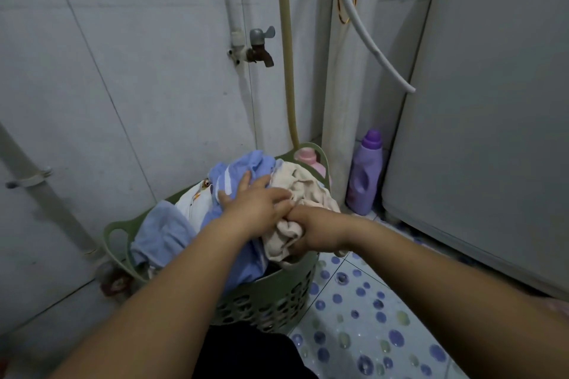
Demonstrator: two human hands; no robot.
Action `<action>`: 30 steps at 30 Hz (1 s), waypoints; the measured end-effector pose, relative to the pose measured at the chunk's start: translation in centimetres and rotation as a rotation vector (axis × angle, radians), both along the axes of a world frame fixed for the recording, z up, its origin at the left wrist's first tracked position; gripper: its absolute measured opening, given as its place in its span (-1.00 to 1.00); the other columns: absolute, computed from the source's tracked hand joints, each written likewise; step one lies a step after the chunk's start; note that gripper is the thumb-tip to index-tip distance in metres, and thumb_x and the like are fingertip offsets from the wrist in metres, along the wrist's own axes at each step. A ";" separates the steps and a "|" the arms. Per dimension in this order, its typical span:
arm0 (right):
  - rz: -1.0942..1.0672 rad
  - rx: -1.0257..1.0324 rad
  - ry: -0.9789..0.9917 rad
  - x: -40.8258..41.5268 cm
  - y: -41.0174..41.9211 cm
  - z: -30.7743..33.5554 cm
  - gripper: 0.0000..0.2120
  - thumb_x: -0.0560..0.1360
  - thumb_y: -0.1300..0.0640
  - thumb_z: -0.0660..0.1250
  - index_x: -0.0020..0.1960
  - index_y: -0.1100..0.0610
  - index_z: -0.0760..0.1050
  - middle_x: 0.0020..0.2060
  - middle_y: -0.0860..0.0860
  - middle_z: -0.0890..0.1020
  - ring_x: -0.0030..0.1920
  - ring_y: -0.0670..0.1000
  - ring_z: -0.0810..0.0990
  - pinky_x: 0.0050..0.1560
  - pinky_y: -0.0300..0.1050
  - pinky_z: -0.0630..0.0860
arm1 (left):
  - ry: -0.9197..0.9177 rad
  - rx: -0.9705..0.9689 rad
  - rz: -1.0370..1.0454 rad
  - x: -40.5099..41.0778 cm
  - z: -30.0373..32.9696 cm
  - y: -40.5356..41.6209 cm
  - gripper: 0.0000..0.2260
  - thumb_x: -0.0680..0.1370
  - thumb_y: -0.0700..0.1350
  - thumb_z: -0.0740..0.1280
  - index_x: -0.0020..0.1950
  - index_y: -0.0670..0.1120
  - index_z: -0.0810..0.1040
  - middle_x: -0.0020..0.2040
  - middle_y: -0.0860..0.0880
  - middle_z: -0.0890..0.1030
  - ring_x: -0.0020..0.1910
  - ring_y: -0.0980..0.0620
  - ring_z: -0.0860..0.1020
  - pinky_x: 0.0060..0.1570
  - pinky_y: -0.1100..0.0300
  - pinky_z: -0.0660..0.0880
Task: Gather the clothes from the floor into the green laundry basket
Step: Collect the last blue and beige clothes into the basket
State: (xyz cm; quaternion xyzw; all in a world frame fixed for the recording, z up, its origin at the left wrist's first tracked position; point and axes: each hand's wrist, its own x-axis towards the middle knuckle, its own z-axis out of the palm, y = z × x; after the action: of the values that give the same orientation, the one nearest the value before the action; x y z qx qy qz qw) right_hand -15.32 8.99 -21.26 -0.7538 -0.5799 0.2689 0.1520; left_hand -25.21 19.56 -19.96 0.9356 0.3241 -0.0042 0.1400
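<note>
Fingers (295,244) of the right hand (320,232) curl tight into the beige cloth (303,191), which drapes over the near right rim of the green laundry basket (277,292). Just left, the left hand (258,204) presses flat, fingers spread, on the blue clothes (243,166) heaped farther in. The beige cloth lies directly under the right hand, so the push goes down and away.

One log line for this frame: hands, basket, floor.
left hand: flat on blue cloth | right hand: grips beige cloth | basket: heaped | floor: no clothes seen
</note>
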 end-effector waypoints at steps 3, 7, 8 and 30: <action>-0.119 0.072 0.123 1.4 -0.8 0.4 -0.58 0.44 0.31 0.34 0.28 0.09 0.50 0.13 -0.06 0.54 -0.09 -0.15 0.48 -0.19 -0.50 0.40 | 0.145 -0.078 0.023 -0.8 -1.5 1.9 -0.53 0.50 0.35 0.07 0.40 0.30 0.31 0.59 0.07 -0.04 0.56 -0.13 -0.19 0.40 -0.39 -0.14; -0.672 0.248 -0.038 5.4 -0.8 -2.3 -0.67 0.44 0.22 0.34 0.21 0.12 0.48 0.14 0.10 0.55 0.07 0.09 0.55 0.03 -0.12 0.50 | 0.201 -0.079 0.098 -2.1 -2.6 2.9 -0.53 0.49 0.35 0.11 0.40 0.35 0.26 0.58 0.13 -0.11 0.56 -0.14 -0.22 0.34 -0.49 -0.13; -0.723 0.135 -0.114 6.1 -0.9 -3.2 -0.59 0.39 0.18 0.38 0.23 0.13 0.43 0.16 0.14 0.51 0.09 0.15 0.55 0.04 -0.06 0.52 | 0.211 -0.056 0.119 -2.1 -2.6 2.7 -0.57 0.54 0.29 0.12 0.41 0.35 0.22 0.58 0.14 -0.13 0.56 -0.14 -0.22 0.31 -0.52 -0.13; -0.252 0.049 -0.277 4.1 0.6 -2.1 -0.63 0.51 0.35 0.16 0.28 0.15 0.45 0.20 0.13 0.53 0.17 0.15 0.51 -0.01 -0.15 0.36 | 0.214 0.039 0.268 -2.3 -3.2 2.9 -0.48 0.64 0.05 0.07 0.51 0.28 -0.11 0.58 0.00 -0.24 0.56 -0.15 -0.22 0.33 -0.50 -0.10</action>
State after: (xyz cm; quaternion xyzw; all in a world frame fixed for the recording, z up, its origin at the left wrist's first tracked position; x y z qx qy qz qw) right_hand -11.23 9.63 -23.32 -0.8463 -0.5027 0.1272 0.1218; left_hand -27.51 22.46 -23.12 0.8807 0.4590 -0.0787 0.0860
